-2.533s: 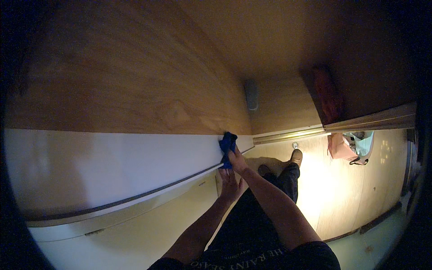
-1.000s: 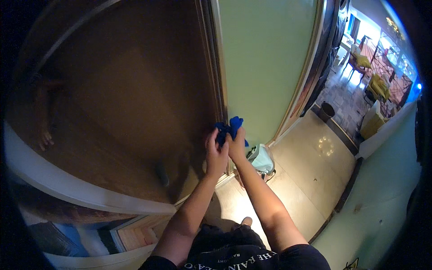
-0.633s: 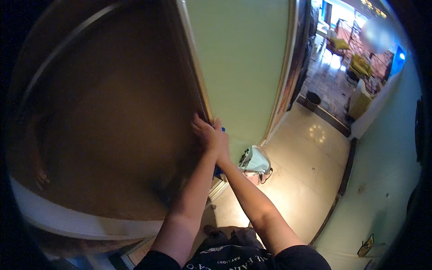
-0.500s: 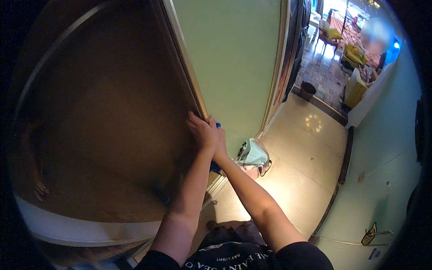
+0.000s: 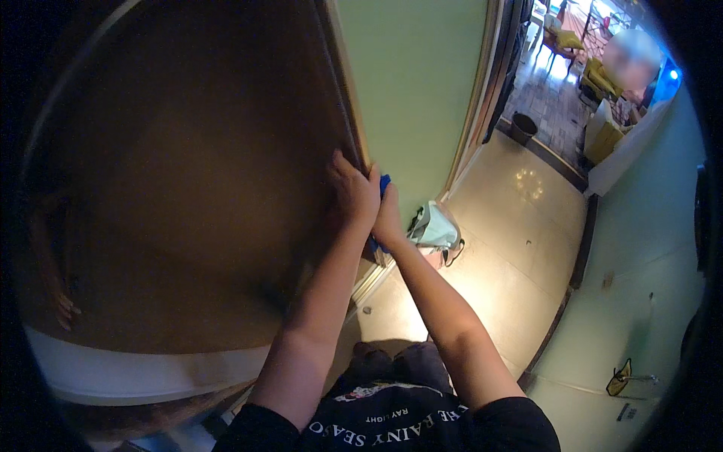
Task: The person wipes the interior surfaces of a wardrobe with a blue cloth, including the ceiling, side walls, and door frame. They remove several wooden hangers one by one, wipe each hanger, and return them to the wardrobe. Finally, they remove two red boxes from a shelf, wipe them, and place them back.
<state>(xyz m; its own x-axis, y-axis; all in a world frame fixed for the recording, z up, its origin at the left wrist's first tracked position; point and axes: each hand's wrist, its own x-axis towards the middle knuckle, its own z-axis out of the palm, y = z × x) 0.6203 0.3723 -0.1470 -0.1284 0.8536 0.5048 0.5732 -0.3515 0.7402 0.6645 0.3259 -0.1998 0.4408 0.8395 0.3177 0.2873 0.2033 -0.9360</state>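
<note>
A tall dark brown panel, seemingly a door (image 5: 203, 181), fills the left side, its light-trimmed edge (image 5: 352, 98) running down to my hands. My left hand (image 5: 355, 192) lies against that edge, fingers stretched over the dark face and apart from the thumb. Right beside it, my right hand (image 5: 387, 218) is closed round a blue cloth (image 5: 385, 183) on the other side of the edge. Bits of blue show above and below its grip; the fingertips are hidden. My forearms cross the view from below, close together.
A pale blue-green bag (image 5: 437, 224) stands on the tiled floor (image 5: 520, 226) by the green wall (image 5: 414, 90). Further off are a dark bucket (image 5: 523, 128), a yellow armchair (image 5: 599, 79) and a blurred person. A pale wall with a hook-like fitting (image 5: 640, 379) bounds the right.
The whole view has shifted, so hands, bag and floor sit higher and a little right. The door's edge covers more of the green wall, and more blue cloth shows at my right hand.
</note>
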